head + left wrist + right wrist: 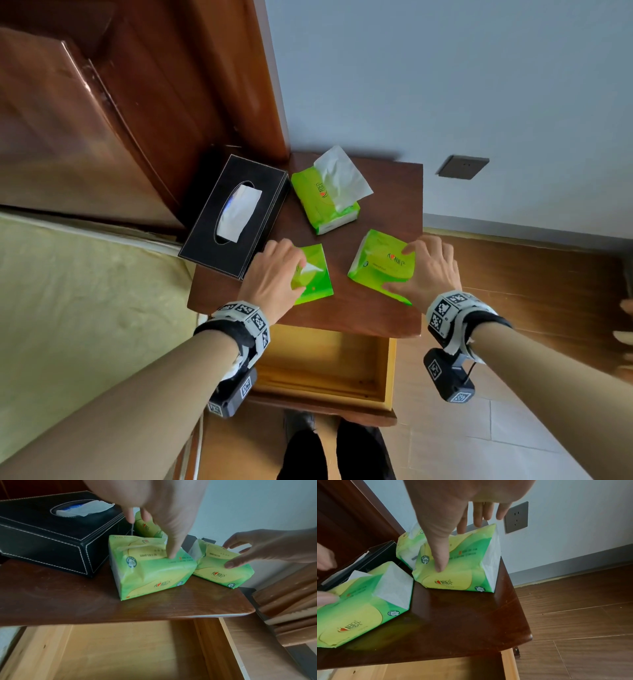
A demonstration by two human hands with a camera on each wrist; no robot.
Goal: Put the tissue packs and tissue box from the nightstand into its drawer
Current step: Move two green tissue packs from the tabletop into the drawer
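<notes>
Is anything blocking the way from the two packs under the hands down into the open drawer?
Nothing visible does. The left hand and right hand each rest on a green tissue pack near the nightstand's front edge, and the drawer below is pulled open, its visible part bare.

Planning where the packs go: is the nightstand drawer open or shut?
Open: the drawer is pulled out below the nightstand top, its pale wooden bottom showing.

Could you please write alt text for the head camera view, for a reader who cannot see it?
Over a dark wooden nightstand, the left hand and right hand each grasp a green tissue pack. A third pack with a tissue sticking out and a black tissue box sit behind, above the open, empty drawer.
</notes>
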